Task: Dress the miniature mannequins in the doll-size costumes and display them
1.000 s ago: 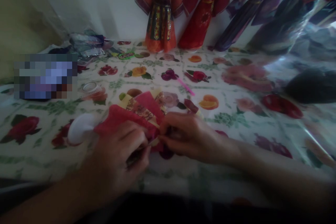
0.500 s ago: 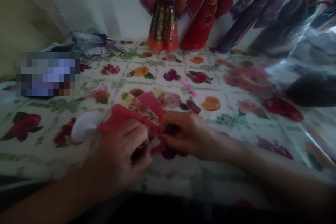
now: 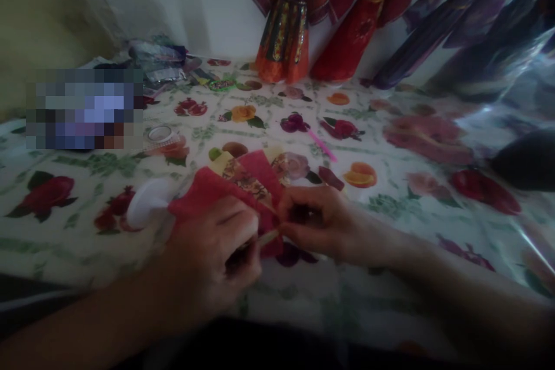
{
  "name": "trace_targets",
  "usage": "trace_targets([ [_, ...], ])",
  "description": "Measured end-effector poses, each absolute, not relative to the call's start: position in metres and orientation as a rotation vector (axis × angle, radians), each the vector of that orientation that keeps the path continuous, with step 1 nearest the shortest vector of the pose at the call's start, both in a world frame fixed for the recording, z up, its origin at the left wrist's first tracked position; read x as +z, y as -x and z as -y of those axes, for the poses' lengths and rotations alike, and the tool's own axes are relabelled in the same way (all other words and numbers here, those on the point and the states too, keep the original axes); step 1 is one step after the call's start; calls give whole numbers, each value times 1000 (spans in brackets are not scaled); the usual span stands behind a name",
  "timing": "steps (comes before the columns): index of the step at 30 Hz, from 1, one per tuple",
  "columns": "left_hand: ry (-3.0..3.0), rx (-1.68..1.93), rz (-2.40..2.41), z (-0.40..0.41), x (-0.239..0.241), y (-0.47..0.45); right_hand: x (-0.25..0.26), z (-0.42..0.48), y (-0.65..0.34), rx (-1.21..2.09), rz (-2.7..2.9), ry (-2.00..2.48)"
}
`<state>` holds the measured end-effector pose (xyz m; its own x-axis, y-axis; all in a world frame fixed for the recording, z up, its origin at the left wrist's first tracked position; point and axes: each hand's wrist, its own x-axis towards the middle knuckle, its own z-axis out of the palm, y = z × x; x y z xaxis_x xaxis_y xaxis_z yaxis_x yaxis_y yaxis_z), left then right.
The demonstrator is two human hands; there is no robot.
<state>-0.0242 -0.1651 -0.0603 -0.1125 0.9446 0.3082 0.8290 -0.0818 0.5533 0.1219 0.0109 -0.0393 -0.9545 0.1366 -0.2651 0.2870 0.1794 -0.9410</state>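
A small red cloth garment (image 3: 203, 196) with a patterned yellow and red part (image 3: 247, 176) lies on the flowered tablecloth (image 3: 390, 208). My left hand (image 3: 217, 254) rests on its near edge with the fingers curled and pinched on the cloth. My right hand (image 3: 316, 222) pinches the same edge from the right, and a thin pale strip (image 3: 269, 237) shows between the two hands. A white round piece (image 3: 145, 205) sticks out at the garment's left end.
An orange doll robe (image 3: 288, 17) and a red one (image 3: 368, 17) stand against the back wall, with purple garments (image 3: 455, 17) to their right. A tape roll (image 3: 160, 136), a pink stick (image 3: 321, 144) and a heap of packets (image 3: 160, 63) lie on the table.
Both hands stay pinched on the garment's edge; the right hand's fingers have pulled slightly to the right. The view has shifted a little left and down.
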Motion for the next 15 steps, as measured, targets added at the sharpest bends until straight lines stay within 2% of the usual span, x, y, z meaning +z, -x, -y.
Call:
trace_targets([
  [8, -2003, 934, -1994, 166, -56, 23, -38, -9, -125, -1925, -2325, -380],
  [15, -2010, 969, -2009, 167, -59, 23, -42, -9, -121, -1821, -2448, -447],
])
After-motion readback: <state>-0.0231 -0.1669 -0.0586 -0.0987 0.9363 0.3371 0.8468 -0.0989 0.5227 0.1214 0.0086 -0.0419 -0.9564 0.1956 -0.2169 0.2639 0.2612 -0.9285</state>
